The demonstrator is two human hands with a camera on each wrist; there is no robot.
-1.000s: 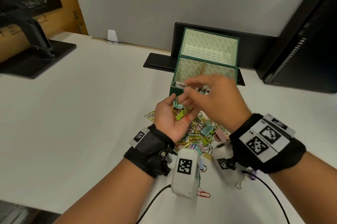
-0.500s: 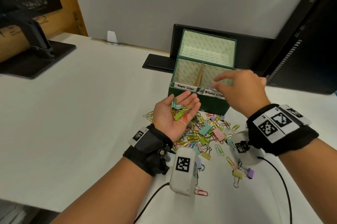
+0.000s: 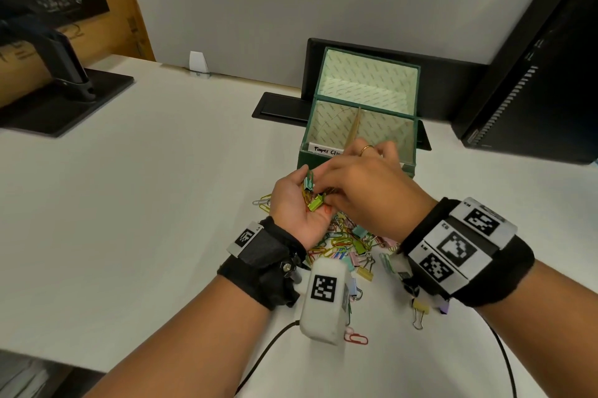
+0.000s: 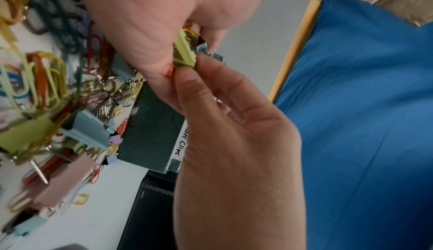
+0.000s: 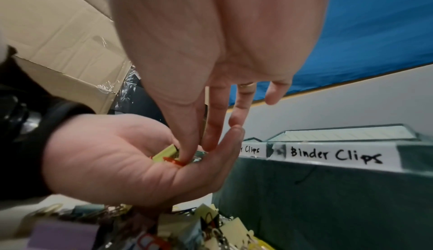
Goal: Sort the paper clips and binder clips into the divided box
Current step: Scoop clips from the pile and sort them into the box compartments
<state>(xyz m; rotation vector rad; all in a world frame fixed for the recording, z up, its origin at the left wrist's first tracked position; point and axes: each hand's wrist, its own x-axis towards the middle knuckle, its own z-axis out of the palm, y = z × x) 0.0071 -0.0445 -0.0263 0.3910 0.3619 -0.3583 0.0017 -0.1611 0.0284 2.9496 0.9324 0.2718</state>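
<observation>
The tabletop carries everything, and the green box stands toward its far edge, lid tipped back, a divider splitting it into a left half labelled for paper clips and a right half labelled for binder clips. Just in front of the box, nearer the person, a mixed pile of clips spreads across the tabletop, with a few strays such as a red paper clip lying closer to the near edge.

The left hand is held palm up and loosely cupped above the pile, carrying a small handful. The right hand reaches down into that palm, thumb and forefinger closed together at the handful, the other fingers spread straight; whether it grips one clip yet I cannot tell.

In the palm, a lime binder clip sits tangled against a teal clip and an orange paper clip.

The main risk is the tangle: a pinch on one clip could drag a hooked paper clip along, and both would land in the wrong half of the box. The cupped palm is shallow too, so a tug may tip clips back onto the pile. A binder clip's smooth body may also slip from a fingertip pinch on the way to the box.
</observation>
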